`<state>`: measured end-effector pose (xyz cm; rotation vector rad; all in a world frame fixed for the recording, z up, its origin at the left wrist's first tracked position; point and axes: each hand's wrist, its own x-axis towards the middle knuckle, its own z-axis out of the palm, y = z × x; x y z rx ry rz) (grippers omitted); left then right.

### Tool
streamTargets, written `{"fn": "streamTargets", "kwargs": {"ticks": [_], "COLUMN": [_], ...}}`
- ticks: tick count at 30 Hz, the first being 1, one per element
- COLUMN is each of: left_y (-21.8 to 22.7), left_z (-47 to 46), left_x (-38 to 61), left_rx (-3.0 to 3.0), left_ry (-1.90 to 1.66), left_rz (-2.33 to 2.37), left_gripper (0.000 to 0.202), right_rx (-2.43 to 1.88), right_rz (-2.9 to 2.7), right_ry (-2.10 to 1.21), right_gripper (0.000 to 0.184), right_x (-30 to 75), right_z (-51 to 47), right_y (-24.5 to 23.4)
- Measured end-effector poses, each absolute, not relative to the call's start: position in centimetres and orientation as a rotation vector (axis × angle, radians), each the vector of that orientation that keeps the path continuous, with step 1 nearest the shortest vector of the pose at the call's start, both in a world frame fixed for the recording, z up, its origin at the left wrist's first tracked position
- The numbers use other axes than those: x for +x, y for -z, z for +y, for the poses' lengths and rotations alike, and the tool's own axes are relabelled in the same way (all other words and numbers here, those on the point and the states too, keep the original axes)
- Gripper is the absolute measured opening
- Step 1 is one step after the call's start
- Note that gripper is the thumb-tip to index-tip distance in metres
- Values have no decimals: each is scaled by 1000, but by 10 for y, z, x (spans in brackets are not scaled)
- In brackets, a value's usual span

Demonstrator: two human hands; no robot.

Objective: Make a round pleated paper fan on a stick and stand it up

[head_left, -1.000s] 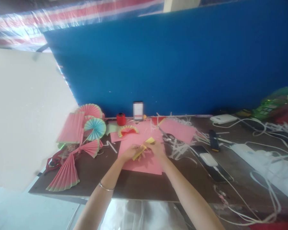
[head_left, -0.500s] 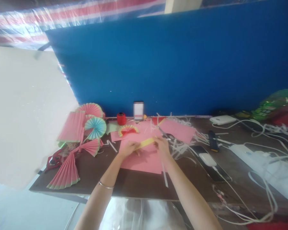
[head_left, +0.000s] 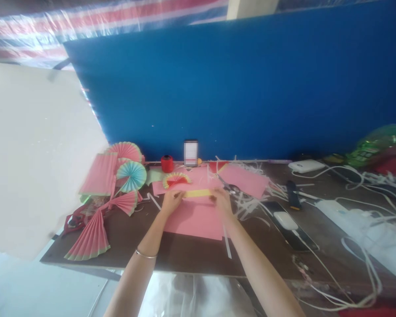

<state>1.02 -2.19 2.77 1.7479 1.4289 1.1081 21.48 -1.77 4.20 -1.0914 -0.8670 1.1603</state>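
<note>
A narrow yellow pleated paper strip (head_left: 198,193) lies level over the far edge of a pink paper sheet (head_left: 194,220) on the dark brown table (head_left: 185,253). My left hand (head_left: 171,201) pinches the strip's left end, and a thin bracelet (head_left: 145,254) circles that wrist. My right hand (head_left: 221,201) pinches the strip's right end. Both hands are closed on the strip. Just beyond my right hand lie scissors (head_left: 229,187).
Folded pink paper fans (head_left: 92,233) and a teal round fan (head_left: 131,175) lie at the left. A red spool (head_left: 166,164) and an upright phone (head_left: 190,152) stand by the blue board (head_left: 244,88). White paper scraps (head_left: 251,200), a phone with power bank (head_left: 288,222) and cables (head_left: 359,220) fill the right.
The yellow strip went from tilted and bunched between my hands to stretched out level. My hands moved apart and slightly away from me. A white paper strip now shows by my right wrist.
</note>
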Motion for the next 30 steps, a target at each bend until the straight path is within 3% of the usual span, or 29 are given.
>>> {"fn": "streamTargets", "kwargs": {"ticks": [7, 16, 23, 30], "left_y": [-27, -27, -23, -15], "left_z": [-20, -25, -23, -14], "left_x": [11, 9, 6, 8], "left_rx": [1770, 1891, 2193, 2461], "left_ry": [-1106, -1175, -1219, -1427], "left_rz": [1407, 1749, 1605, 1227], "left_gripper": [34, 25, 25, 21], "right_rx": [-1112, -1210, -1188, -1098], "right_rz": [-960, -1463, -1743, -2161], "right_ry": [-1133, -488, 82, 100], "right_gripper": [30, 28, 27, 22], "right_x": [211, 214, 223, 215], "right_z": [-16, -22, -20, -26], "right_y": [-37, -30, -32, -32]}}
